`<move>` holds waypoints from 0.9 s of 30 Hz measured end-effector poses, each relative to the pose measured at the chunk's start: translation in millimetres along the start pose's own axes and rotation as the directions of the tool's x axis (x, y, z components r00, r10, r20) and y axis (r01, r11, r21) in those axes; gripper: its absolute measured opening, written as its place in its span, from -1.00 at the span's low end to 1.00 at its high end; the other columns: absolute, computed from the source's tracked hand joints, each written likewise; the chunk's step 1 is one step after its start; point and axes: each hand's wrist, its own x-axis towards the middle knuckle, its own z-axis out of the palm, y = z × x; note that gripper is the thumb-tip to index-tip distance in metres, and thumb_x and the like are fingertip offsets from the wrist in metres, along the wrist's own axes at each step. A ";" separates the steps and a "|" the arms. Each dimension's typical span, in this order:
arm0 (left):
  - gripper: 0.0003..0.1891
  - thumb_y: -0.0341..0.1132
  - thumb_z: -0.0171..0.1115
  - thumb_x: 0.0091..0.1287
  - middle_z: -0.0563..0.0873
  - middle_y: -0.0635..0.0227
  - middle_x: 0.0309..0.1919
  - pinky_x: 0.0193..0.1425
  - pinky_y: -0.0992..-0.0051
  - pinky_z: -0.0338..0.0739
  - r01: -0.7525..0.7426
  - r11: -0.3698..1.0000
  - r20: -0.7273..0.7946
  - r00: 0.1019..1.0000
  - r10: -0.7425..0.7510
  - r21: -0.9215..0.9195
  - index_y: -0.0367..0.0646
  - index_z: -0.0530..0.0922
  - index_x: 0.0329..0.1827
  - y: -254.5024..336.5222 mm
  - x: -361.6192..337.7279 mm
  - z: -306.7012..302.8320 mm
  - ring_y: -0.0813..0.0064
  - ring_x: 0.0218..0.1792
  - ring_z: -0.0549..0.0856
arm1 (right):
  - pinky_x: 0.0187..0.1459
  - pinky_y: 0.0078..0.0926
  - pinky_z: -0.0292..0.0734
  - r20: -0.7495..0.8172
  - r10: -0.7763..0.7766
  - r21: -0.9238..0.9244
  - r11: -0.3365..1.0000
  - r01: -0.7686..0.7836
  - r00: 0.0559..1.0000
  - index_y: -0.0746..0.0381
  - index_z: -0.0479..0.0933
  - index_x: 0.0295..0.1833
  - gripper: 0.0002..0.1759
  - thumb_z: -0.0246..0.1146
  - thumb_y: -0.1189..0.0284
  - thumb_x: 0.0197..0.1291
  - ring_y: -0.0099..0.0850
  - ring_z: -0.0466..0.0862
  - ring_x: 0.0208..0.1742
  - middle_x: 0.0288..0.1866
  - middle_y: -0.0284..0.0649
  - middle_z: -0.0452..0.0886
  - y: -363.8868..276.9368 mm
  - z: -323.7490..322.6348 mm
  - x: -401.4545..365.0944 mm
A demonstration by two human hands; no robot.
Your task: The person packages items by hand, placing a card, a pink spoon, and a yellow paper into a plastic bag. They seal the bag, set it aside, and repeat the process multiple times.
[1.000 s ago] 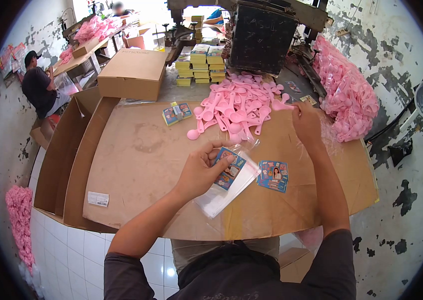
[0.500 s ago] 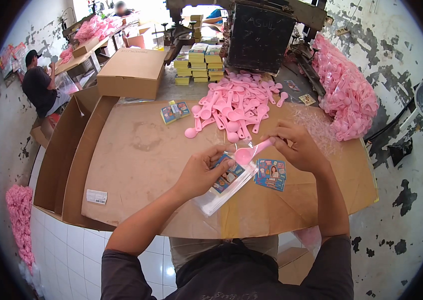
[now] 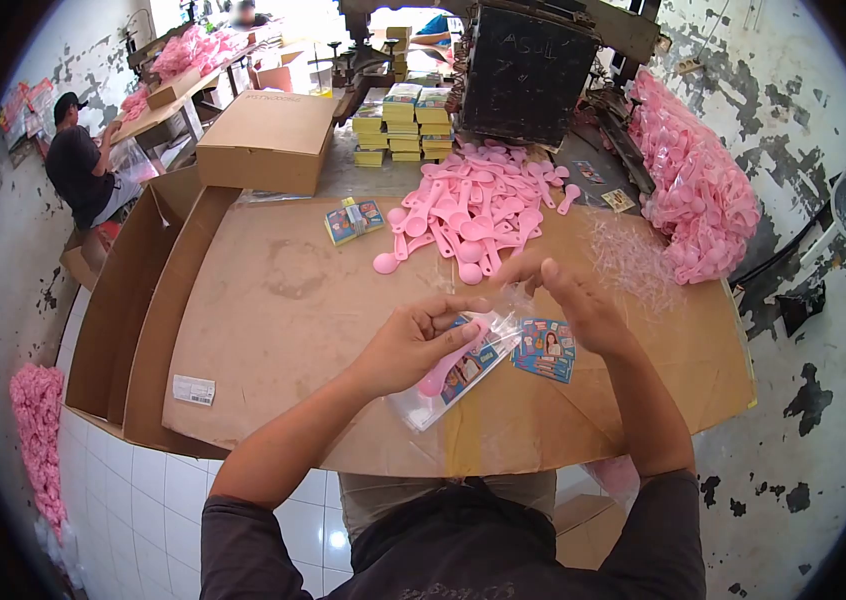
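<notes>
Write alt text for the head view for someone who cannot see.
The left hand holds a clear bag with a pink spoon and a printed card inside, above a cardboard sheet. The right hand hovers open at the bag's mouth; a pile of pink spoons lies behind.

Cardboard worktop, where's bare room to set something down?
Widest bare patch: left half of the cardboard sheet, between the banded card stack and the left hand holding a plastic bag. A smaller strip lies right of the loose cards. Crowded: pink spoon pile and clear bags beyond the right hand.
</notes>
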 end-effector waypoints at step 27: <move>-0.67 -0.44 0.19 0.61 0.85 0.21 -0.13 -0.01 0.58 0.66 -0.181 0.954 -0.154 0.963 0.221 0.238 -0.31 0.54 0.37 4.0 -10.1 16.1 0.60 -0.05 0.80 | -0.22 -0.32 0.61 -0.123 -0.426 -0.747 0.634 0.198 0.897 0.28 0.70 -0.05 -0.79 0.47 0.47 0.22 -0.22 0.74 -0.22 -0.18 -0.14 0.72 -36.6 34.7 2.1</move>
